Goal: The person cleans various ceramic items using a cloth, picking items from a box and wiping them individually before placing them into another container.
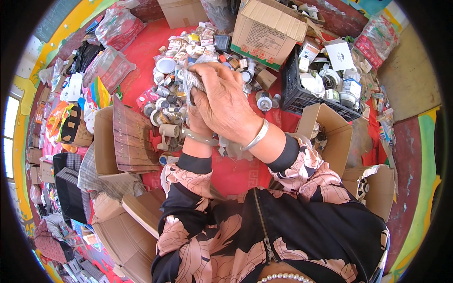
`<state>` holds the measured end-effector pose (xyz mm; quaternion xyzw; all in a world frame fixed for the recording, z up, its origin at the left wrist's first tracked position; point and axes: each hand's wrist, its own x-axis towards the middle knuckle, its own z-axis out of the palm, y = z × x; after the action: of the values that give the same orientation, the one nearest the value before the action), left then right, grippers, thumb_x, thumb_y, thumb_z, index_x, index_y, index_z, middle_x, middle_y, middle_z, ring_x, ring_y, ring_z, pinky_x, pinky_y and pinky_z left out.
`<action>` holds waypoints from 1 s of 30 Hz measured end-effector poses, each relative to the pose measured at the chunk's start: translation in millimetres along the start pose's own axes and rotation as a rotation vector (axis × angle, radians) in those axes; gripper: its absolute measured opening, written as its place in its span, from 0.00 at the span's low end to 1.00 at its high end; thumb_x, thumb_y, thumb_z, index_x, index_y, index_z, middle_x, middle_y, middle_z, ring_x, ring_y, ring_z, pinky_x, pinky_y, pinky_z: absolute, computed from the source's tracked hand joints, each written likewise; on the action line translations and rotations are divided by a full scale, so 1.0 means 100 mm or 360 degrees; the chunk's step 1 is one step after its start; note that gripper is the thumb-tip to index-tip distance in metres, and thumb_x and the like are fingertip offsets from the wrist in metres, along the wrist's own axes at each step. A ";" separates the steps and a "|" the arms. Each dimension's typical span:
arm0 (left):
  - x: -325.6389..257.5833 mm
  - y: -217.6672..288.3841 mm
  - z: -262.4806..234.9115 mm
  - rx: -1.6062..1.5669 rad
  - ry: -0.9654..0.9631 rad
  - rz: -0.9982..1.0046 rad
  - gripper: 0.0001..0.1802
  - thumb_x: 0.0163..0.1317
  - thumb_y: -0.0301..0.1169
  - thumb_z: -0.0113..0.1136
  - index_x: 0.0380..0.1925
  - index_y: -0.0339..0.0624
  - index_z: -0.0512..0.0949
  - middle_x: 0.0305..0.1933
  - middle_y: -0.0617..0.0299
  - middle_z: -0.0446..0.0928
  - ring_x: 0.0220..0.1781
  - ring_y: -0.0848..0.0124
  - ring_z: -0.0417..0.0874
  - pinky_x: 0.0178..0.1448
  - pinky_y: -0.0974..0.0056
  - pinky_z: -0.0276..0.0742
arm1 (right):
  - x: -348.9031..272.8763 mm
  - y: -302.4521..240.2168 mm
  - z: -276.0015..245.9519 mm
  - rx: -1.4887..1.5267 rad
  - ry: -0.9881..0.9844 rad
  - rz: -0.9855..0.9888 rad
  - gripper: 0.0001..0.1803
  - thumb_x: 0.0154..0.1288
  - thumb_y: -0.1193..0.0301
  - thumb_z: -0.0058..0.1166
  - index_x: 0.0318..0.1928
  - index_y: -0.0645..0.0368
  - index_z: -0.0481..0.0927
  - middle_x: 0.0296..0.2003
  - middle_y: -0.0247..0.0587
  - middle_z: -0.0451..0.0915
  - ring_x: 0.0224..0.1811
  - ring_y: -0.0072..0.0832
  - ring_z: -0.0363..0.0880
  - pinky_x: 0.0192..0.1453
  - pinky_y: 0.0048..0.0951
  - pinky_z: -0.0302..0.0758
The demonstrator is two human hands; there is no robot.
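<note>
Our right hand [224, 96] pinches a grey cloth [192, 86] between thumb and fingers; our left hand [197, 120] is mostly hidden behind, its grip unclear. We seem to be wiping; the next move calls for steady pressure. Beyond the grip lie heaped small goods [205, 40]; rightward, a black crate [293, 85].

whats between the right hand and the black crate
In the head view, a small brown box and a few round pieces lie between the right hand and the black crate, with red surface showing around them.
</note>
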<state>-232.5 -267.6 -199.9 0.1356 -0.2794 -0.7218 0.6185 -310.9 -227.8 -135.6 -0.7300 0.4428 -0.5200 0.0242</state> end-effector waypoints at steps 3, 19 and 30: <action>0.00 0.00 0.02 0.0065 0.0034 0.0032 0.31 0.64 0.55 0.36 0.56 0.43 0.63 0.57 0.58 0.66 0.57 0.65 0.66 0.61 0.60 0.61 | -0.03 -0.09 0.01 -0.0041 0.0111 0.0063 0.25 0.50 0.76 0.52 0.52 0.62 0.65 0.37 0.46 0.76 0.49 0.42 0.69 0.52 0.43 0.58; 0.02 0.23 -0.01 0.0020 0.0020 0.0166 0.31 0.63 0.57 0.38 0.52 0.43 0.67 0.51 0.60 0.71 0.49 0.67 0.73 0.53 0.62 0.69 | -0.11 0.12 0.18 0.0057 -0.0084 -0.0379 0.30 0.50 0.77 0.50 0.57 0.63 0.63 0.40 0.45 0.76 0.48 0.41 0.70 0.50 0.40 0.61; 0.19 0.54 -0.06 -0.0029 0.0394 0.0337 0.27 0.66 0.49 0.28 0.47 0.43 0.72 0.46 0.56 0.76 0.50 0.60 0.74 0.54 0.54 0.70 | -0.18 0.26 0.21 -0.0017 -0.0445 -0.0236 0.19 0.49 0.79 0.49 0.46 0.58 0.74 0.39 0.45 0.76 0.42 0.39 0.75 0.44 0.35 0.68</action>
<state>-188.9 -292.1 -170.4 0.1878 -0.2071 -0.6328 0.7221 -311.8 -240.4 -171.1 -0.8260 0.3829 -0.4113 0.0432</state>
